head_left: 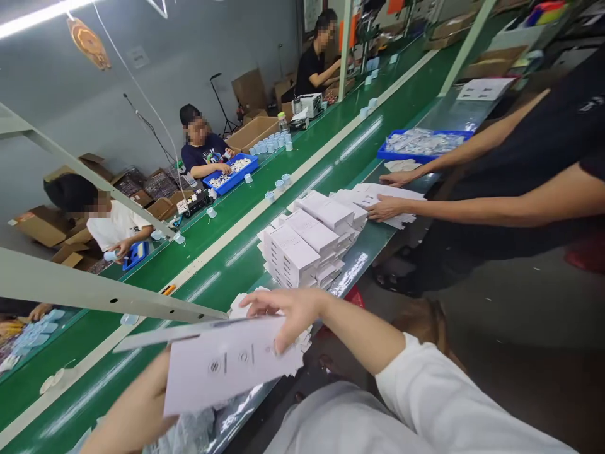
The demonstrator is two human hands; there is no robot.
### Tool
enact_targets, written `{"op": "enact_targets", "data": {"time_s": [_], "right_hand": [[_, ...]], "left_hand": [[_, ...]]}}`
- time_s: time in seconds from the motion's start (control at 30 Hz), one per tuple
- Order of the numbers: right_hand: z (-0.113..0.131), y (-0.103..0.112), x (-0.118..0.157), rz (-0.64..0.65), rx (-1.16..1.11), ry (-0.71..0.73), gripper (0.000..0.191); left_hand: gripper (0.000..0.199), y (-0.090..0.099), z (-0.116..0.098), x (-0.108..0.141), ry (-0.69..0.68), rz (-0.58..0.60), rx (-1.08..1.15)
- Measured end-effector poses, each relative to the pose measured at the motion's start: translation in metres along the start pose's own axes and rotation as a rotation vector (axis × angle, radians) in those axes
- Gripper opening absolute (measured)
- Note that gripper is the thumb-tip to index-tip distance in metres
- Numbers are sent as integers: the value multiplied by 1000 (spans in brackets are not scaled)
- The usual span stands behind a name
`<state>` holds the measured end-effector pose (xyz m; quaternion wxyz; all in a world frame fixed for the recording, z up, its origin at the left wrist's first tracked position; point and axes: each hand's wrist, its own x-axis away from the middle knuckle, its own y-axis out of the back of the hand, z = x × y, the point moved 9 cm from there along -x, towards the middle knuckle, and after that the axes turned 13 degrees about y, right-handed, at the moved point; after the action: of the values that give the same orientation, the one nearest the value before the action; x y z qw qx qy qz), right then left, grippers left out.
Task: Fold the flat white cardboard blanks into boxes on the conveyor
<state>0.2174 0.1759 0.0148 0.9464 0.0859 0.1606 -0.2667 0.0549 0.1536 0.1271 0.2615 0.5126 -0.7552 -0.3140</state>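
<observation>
Hands [283, 318] [130, 403] around white printed sheets [227, 362]

Our right arm [363, 331] stretches forward from a white sleeve, our right hand [288, 315] arched with fingers spread and thumb down, while our left hand [135, 407] stays low, partly hidden.

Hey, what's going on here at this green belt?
A person's left hand and right hand hold printed sheets near a pile of white boxes. A co-worker's hand rests on more sheets. Another worker sits at a blue tray beyond the belt.
</observation>
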Motion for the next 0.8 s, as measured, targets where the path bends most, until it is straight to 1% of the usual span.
{"op": "enact_targets", "data": {"time_s": [0.03, 0.1, 0.17, 0.23, 0.27, 0.3, 0.37, 0.4, 0.43, 0.47, 0.5, 0.57, 0.6, 0.63, 0.67, 0.7, 0.73, 0.77, 0.8], "right_hand": [[8, 13, 10, -67, -71, -32, 97], [15, 34, 32, -175, -215, -102, 96], [18, 52, 54, -301, -355, -152, 93], [21, 70, 73, -460, -477, -141, 84], [23, 79, 82, -537, -533, -123, 77], [24, 87, 90, -604, -580, -110, 70], [21, 100, 104, -709, -648, -117, 58], [18, 108, 110, -757, -664, -133, 57], [15, 117, 119, -822, -659, -144, 59], [12, 129, 129, -921, -623, -138, 61], [12, 143, 144, -1057, -549, -107, 61], [22, 168, 183, -1388, -271, 12, 53], [33, 172, 204, -1541, -82, 80, 47], [44, 170, 221, -1651, 113, 138, 43], [53, 162, 232, -1709, 284, 172, 39], [57, 151, 238, -1721, 413, 179, 35], [56, 139, 239, -1696, 491, 163, 30], [49, 126, 235, -1638, 520, 130, 26], [36, 113, 227, -1549, 513, 80, 23]], "left_hand": [[24, 3, -7, -6, -24, 35, 29], [28, 1, -26, -23, -59, 117, 75], [32, -8, -47, -43, -68, 202, 81], [34, -21, -71, -62, -107, 280, 62], [36, -26, -83, -73, -131, 285, 51], [41, -29, -93, -87, -152, 242, 40], [46, -30, -110, -124, -156, 71, 24], [43, -32, -115, -146, -139, -17, 35], [39, -37, -119, -169, -121, -66, 66], [35, -46, -122, -194, -109, -60, 128], [32, -57, -125, -219, -102, -26, 206], [29, -81, -125, -266, -76, 60, 321], [27, -92, -124, -285, -55, 97, 344], [26, -104, -123, -301, -34, 125, 334], [23, -113, -124, -313, -28, 134, 284], [21, -120, -127, -321, -37, 120, 210], [20, -125, -131, -325, -58, 91, 129], [20, -126, -136, -326, -84, 52, 56], [23, -124, -141, -324, -108, 0, 3]]}}
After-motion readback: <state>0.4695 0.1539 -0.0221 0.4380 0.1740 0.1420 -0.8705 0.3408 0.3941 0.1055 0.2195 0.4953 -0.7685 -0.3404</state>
